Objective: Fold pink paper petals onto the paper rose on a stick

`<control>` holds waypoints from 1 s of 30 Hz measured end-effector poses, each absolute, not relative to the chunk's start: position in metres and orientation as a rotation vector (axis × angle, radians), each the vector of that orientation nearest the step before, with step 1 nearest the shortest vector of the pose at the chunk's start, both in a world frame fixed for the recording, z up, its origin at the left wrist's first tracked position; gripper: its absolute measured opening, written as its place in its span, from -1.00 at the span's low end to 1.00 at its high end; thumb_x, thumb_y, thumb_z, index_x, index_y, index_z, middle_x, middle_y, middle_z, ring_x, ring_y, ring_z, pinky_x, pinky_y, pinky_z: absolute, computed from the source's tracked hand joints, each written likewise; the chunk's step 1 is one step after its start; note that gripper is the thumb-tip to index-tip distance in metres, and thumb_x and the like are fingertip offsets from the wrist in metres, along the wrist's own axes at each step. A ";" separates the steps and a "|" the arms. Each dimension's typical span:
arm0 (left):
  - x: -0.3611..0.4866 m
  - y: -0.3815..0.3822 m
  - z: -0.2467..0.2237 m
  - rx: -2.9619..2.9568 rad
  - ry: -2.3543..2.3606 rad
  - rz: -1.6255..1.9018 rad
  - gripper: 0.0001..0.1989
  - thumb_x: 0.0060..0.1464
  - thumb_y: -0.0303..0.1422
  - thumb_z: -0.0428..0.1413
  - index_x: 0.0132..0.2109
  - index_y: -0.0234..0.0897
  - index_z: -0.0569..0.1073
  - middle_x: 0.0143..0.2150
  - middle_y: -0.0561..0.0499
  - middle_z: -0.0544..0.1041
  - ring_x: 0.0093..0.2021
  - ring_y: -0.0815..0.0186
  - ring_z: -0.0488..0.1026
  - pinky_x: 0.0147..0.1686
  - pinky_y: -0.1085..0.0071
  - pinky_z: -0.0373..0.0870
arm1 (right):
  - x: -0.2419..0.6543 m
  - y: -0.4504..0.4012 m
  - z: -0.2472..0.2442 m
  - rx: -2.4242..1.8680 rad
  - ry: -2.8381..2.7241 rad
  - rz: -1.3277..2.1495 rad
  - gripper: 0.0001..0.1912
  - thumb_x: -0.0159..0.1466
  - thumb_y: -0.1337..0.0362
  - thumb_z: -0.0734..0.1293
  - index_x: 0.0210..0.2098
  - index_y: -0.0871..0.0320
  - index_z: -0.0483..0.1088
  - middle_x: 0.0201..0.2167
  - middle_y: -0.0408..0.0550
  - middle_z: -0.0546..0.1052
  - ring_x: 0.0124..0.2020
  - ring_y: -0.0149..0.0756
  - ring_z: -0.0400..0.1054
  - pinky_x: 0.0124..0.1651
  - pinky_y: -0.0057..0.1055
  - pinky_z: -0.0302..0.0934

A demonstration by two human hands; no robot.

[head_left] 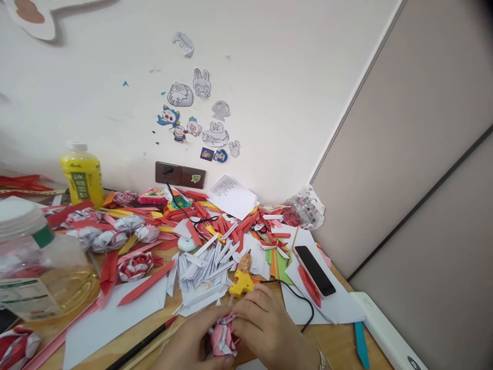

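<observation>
A pink and white folded paper flower (223,337) is held between my two hands at the front of the table. My left hand (192,336) wraps round its left side, with the thumb low in front. From the right, my right hand (265,321) presses its bent fingers on the flower's top and side. Just beyond my fingers lies a yellow glue gun (242,280), its nozzle pointing away. White folded paper strips (204,272) are heaped behind and to the left of it. The flower's underside is hidden by my hands.
A large clear jar (23,226) stands at left, a yellow drink bottle (81,177) behind it. Paper flowers (135,265) and red strips (148,282) cover the left side. A phone (315,271) lies at right beside a black cable (310,303). A black pencil (140,344) lies front left.
</observation>
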State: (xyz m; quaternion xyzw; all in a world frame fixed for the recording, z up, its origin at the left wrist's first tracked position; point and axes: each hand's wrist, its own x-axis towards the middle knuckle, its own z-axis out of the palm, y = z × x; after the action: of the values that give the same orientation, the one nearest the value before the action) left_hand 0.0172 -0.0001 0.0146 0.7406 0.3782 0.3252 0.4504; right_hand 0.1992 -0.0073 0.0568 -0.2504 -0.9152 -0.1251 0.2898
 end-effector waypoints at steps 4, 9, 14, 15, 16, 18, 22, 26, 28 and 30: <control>0.019 0.000 0.018 1.812 0.941 0.791 -0.45 -0.28 -0.57 0.20 -0.05 -0.09 0.44 -0.12 0.08 0.58 -0.07 0.13 0.43 -0.01 0.28 0.30 | 0.198 -0.008 0.058 -0.655 -2.451 -0.344 -0.65 0.42 0.41 0.03 -0.36 0.26 0.37 -0.33 -0.02 0.45 -0.31 -0.30 0.21 -0.19 -0.29 0.13; 0.019 0.001 0.018 1.824 0.936 0.785 -0.48 -0.25 -0.55 0.21 -0.05 -0.11 0.43 -0.12 0.09 0.57 -0.08 0.17 0.43 0.00 0.31 0.30 | 0.196 -0.007 0.057 -0.640 -2.449 -0.375 -0.62 0.43 0.42 0.01 -0.39 0.29 0.36 -0.35 -0.02 0.45 -0.34 -0.30 0.21 -0.21 -0.30 0.12; 0.018 0.000 0.015 1.820 0.931 0.823 -0.46 -0.25 -0.54 0.23 -0.04 -0.10 0.43 -0.10 0.08 0.57 -0.07 0.18 0.44 -0.01 0.34 0.31 | 0.199 -0.005 0.054 -0.675 -2.416 -0.376 -0.62 0.43 0.37 0.02 -0.41 0.24 0.34 -0.32 -0.06 0.45 -0.33 -0.31 0.20 -0.21 -0.29 0.11; 0.018 0.000 0.013 1.822 0.948 0.820 -0.46 -0.26 -0.54 0.23 -0.04 -0.10 0.43 -0.09 0.07 0.57 -0.07 0.16 0.44 -0.01 0.33 0.31 | 0.200 -0.005 0.053 -0.679 -2.416 -0.379 -0.63 0.43 0.37 0.03 -0.41 0.23 0.34 -0.33 -0.07 0.45 -0.33 -0.32 0.20 -0.20 -0.29 0.11; 0.018 0.000 0.013 1.829 0.975 0.808 -0.45 -0.28 -0.54 0.23 -0.04 -0.11 0.44 -0.10 0.06 0.57 -0.06 0.14 0.43 -0.01 0.31 0.31 | 0.201 -0.004 0.053 -0.681 -2.417 -0.382 -0.63 0.43 0.37 0.04 -0.42 0.22 0.34 -0.34 -0.08 0.44 -0.33 -0.32 0.19 -0.20 -0.28 0.11; 0.019 0.000 0.012 1.845 1.027 0.771 -0.45 -0.30 -0.53 0.23 -0.05 -0.13 0.45 -0.12 0.04 0.58 -0.07 0.11 0.44 -0.01 0.27 0.31 | 0.202 -0.004 0.054 -0.684 -2.419 -0.385 -0.64 0.43 0.38 0.05 -0.42 0.22 0.33 -0.36 -0.08 0.43 -0.33 -0.32 0.19 -0.20 -0.29 0.12; 0.020 -0.001 0.016 1.842 1.043 0.778 -0.44 -0.34 -0.59 0.17 -0.08 -0.12 0.46 -0.16 0.06 0.59 -0.09 0.12 0.44 0.00 0.27 0.30 | 0.202 -0.003 0.054 -0.674 -2.424 -0.386 -0.65 0.42 0.40 0.04 -0.43 0.24 0.32 -0.39 -0.06 0.42 -0.35 -0.32 0.20 -0.25 -0.32 0.14; 0.020 -0.003 0.022 1.817 0.997 0.786 -0.46 -0.30 -0.59 0.19 -0.08 -0.12 0.46 -0.16 0.07 0.58 -0.09 0.15 0.44 0.00 0.30 0.30 | 0.201 -0.004 0.054 -0.657 -2.423 -0.410 -0.64 0.42 0.41 0.04 -0.44 0.25 0.33 -0.38 -0.04 0.43 -0.34 -0.31 0.21 -0.25 -0.33 0.15; 0.019 -0.003 0.023 1.820 0.979 0.774 -0.48 -0.29 -0.58 0.20 -0.09 -0.12 0.46 -0.17 0.07 0.57 -0.11 0.15 0.45 -0.03 0.30 0.33 | 0.199 -0.004 0.054 -0.641 -2.433 -0.417 -0.63 0.42 0.41 0.03 -0.42 0.26 0.34 -0.37 -0.03 0.43 -0.34 -0.31 0.21 -0.25 -0.33 0.15; 0.020 -0.002 0.021 1.827 0.989 0.784 -0.50 -0.28 -0.56 0.20 -0.10 -0.11 0.46 -0.19 0.08 0.58 -0.13 0.15 0.46 -0.05 0.30 0.35 | 0.198 -0.004 0.055 -0.622 -2.443 -0.411 -0.64 0.42 0.41 0.03 -0.40 0.27 0.35 -0.39 -0.04 0.43 -0.35 -0.32 0.21 -0.25 -0.34 0.15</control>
State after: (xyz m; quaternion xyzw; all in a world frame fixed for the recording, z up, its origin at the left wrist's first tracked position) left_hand 0.0195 -0.0022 0.0213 0.7371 0.3988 0.3163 0.4446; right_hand 0.1980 -0.0045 0.0548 -0.2331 -0.9155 -0.1539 0.2896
